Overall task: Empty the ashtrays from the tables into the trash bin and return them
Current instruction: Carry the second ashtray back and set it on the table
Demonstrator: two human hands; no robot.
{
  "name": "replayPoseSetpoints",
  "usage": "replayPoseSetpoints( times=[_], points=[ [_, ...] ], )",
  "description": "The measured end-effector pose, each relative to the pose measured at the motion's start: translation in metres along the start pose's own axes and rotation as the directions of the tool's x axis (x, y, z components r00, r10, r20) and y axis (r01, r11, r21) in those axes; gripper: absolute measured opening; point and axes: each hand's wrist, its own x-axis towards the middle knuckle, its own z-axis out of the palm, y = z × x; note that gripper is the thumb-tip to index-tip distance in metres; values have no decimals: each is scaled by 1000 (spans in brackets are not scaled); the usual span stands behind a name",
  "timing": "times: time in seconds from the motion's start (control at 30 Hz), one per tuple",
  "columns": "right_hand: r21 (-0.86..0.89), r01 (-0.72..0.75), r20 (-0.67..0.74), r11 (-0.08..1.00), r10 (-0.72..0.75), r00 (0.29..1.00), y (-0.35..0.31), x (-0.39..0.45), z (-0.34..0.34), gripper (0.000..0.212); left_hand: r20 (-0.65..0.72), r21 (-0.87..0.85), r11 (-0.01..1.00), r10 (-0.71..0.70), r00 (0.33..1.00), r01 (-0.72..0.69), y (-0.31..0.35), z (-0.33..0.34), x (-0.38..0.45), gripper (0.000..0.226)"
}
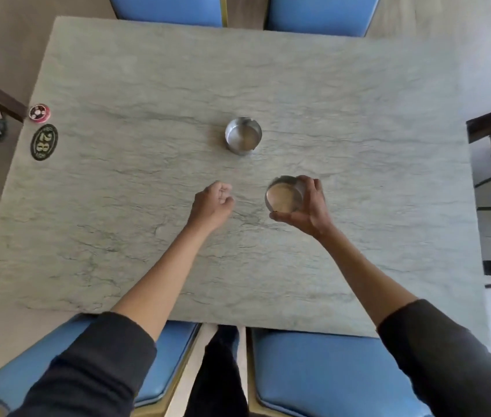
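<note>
Right hand grips a round, tilted steel ashtray near an identical upright ashtray on the grey marble table; left hand loosely fisted, empty.

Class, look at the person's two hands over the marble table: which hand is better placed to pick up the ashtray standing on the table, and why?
Probably the left hand: it is loosely curled and holds nothing. The right hand already grips a second ashtray. The standing ashtray sits beyond both.
</note>
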Motion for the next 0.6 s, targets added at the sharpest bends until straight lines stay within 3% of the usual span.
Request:
replayPoseSetpoints(
  times=[0.17, 0.37, 0.6],
  points=[
    [-31, -11, -11, 999, 11, 1000, 6, 54, 10, 109, -49, 180, 982, 67, 997, -57, 13, 8, 59, 40],
    [-84, -18, -47, 996, 14, 999, 6, 88, 17, 108, -90, 224, 970, 116, 989, -93, 27, 14, 100, 53],
    [-116, -6, -101, 993, -6, 995, 2, 110, 22, 114, -83, 311, 942, 161, 983, -128, 27, 13, 128, 44]
  ],
)
